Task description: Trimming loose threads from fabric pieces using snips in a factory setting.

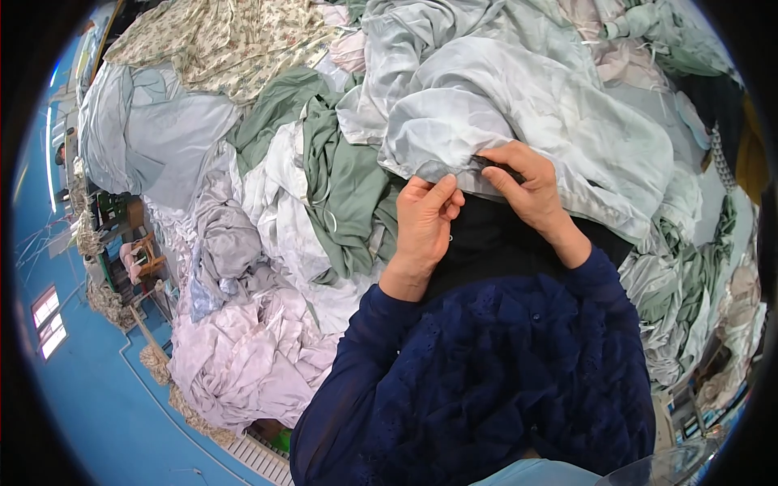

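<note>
A pale grey-white cloth (pixel 551 113) spreads over the heap before me and hangs toward my lap. My left hand (pixel 423 223) pinches its near edge between thumb and fingers, the other fingers curled. Just to the right, my right hand (pixel 531 188) is closed around a small dark tool (pixel 509 170), which looks like thread snips but is mostly hidden by the fingers. Its tip is close to the cloth edge, near my left thumb. Whether the tip touches the cloth I cannot tell.
Heaped fabrics surround me: green cloth (pixel 344 194), pale pink cloth (pixel 243 348), a floral piece (pixel 219 44) and light grey-blue cloth (pixel 162 138). More green and white cloth (pixel 681 283) lies at right. Beyond the left side is a blue floor (pixel 105 405).
</note>
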The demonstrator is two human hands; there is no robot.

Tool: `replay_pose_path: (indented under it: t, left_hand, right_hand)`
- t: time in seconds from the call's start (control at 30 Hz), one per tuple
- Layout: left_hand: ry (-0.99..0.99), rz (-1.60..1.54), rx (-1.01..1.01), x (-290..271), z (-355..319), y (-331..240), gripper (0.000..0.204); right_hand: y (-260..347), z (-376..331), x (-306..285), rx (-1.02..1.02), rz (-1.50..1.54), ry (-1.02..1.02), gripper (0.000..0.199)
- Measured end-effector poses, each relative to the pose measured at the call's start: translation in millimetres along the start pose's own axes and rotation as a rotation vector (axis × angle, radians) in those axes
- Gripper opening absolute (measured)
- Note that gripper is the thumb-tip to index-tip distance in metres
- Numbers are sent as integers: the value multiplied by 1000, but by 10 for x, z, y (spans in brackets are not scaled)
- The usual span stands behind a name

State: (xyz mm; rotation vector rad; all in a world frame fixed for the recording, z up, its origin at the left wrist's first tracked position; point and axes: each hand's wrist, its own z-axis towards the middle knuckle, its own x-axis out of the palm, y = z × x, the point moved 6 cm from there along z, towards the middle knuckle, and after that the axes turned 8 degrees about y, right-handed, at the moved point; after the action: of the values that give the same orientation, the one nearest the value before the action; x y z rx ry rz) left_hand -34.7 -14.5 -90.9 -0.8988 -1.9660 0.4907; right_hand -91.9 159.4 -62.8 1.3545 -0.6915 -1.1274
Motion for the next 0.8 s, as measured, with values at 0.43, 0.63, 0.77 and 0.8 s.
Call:
replay_pose_path:
  t: [0.43, 0.63, 0.77, 0.8]
  left_hand:
    - [-7, -17, 44, 83, 50, 9, 14]
    - [-9, 11, 78, 107, 4, 28, 12]
    - [4, 41, 125, 104, 6, 39, 11]
    - [6, 33, 121, 102, 9, 39, 11]
  right_hand:
    - [37, 61, 102, 156, 82, 51, 23]
    - [14, 139, 174, 148, -11, 84, 16]
    - [-13, 139, 217, 225, 37, 86, 11]
    - [-32, 121, 221, 228, 70, 65, 8]
